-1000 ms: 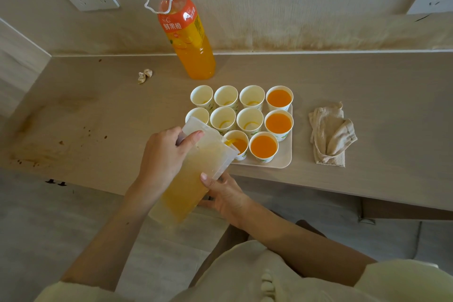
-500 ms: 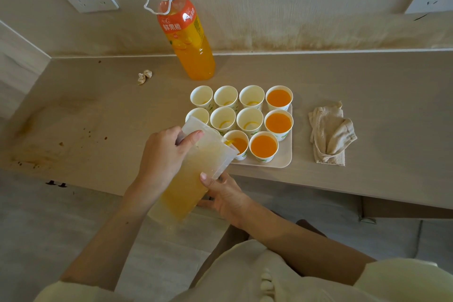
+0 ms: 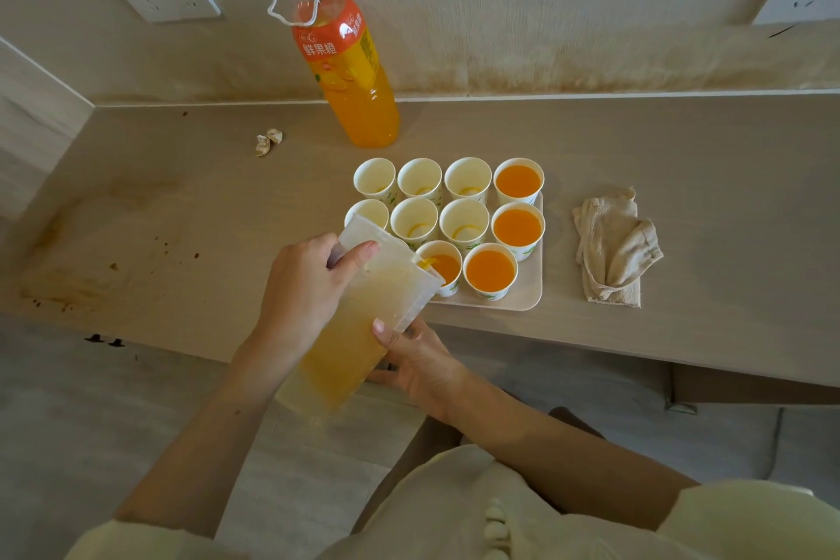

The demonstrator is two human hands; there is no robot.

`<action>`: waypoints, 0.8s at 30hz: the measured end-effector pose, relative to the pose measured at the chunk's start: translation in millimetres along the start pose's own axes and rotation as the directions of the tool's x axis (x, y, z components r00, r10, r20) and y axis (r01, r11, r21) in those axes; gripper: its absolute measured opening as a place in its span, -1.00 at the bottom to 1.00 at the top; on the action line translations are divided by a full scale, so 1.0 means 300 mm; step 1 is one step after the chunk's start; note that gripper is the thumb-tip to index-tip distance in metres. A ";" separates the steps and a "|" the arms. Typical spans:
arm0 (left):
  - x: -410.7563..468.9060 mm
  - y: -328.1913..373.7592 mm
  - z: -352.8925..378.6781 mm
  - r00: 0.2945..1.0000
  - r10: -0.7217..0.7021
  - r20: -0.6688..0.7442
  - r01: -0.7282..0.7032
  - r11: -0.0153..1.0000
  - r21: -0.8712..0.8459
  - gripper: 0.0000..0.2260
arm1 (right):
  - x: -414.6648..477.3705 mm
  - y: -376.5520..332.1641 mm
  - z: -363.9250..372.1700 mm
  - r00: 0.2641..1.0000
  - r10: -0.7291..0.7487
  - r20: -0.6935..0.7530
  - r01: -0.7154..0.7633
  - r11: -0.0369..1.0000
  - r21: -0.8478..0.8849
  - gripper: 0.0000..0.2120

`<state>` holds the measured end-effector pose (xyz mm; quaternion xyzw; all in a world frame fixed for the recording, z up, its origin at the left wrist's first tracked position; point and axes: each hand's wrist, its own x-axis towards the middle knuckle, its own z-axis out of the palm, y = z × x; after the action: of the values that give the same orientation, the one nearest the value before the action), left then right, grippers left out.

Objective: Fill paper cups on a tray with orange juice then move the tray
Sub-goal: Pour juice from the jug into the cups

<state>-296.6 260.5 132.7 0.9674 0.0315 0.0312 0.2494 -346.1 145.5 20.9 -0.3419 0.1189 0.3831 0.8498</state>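
Note:
A clear plastic jug (image 3: 359, 323) of orange juice is tilted toward the tray, its spout over a front-row paper cup (image 3: 443, 266) into which juice runs. My left hand (image 3: 309, 286) grips the jug's upper side. My right hand (image 3: 416, 361) holds its lower side from beneath. The beige tray (image 3: 529, 293) sits near the counter's front edge and carries several paper cups. Three cups on the right, such as one at the front (image 3: 490, 271), are full of juice. The others, such as one at the back (image 3: 420, 181), hold only a trace.
A large orange juice bottle (image 3: 350, 73) stands capped at the wall behind the tray. A crumpled beige cloth (image 3: 613, 248) lies right of the tray. A small paper scrap (image 3: 268, 141) lies at the back left. Stains mark the counter's left part (image 3: 68, 286).
The juice level in the front-row cup under the spout has risen slightly. Both hands and the jug have kept almost the same pose.

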 end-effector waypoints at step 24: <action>0.009 -0.011 -0.004 1.000 -0.007 0.011 0.007 1.000 0.024 -0.56 | 0.004 0.000 0.009 1.000 0.007 0.002 -0.007 1.000 0.011 0.09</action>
<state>-294.2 264.3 132.2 0.9704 0.0339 0.0247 0.2380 -345.4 147.9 22.4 -0.3362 0.1215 0.3860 0.8504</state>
